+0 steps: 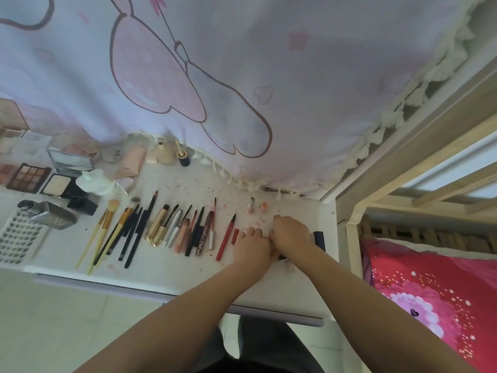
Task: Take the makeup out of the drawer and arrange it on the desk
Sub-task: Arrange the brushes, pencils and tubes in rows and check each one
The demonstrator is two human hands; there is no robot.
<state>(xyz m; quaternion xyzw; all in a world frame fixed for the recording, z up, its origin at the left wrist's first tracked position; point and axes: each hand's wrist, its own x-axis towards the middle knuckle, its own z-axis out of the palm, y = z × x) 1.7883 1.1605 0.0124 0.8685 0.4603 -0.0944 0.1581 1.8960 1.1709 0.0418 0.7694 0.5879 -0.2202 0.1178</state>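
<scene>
A row of makeup brushes, pencils and tubes lies side by side on the white desk. A red pencil and a short red stick end the row on the right. My left hand rests on the desk just right of them, its fingertips pointing away from me. My right hand touches it, fingers curled down onto the desk; what is under them is hidden. A dark tube shows at the right of my right wrist. Two small lipstick pieces stand beyond the hands.
Eyeshadow palettes, powder compacts, a crumpled tissue, a foundation bottle and a white basket fill the desk's left. A patterned curtain hangs behind. A wooden bed frame and red bedding lie to the right.
</scene>
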